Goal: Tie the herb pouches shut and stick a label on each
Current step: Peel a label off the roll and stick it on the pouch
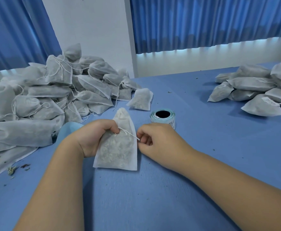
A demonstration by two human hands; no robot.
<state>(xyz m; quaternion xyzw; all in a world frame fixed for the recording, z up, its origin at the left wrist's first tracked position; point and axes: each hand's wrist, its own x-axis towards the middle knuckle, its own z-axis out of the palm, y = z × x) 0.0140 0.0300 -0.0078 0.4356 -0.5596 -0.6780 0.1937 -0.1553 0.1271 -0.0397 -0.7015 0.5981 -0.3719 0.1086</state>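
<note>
**A:** Where is the pouch?

**B:** The pouch is in front of me, low over the table. I can't tell if its bottom touches. My left hand holds it, with the fingers curled round its left edge.

**A:** And the other hand?

**B:** My right hand pinches the end of the string, which runs taut across the pouch.

**A:** What about the labels?

**B:** The roll stands just beyond my right hand. A spare pouch lies past it. The left pile is large, and the right pile shows labels.
</note>
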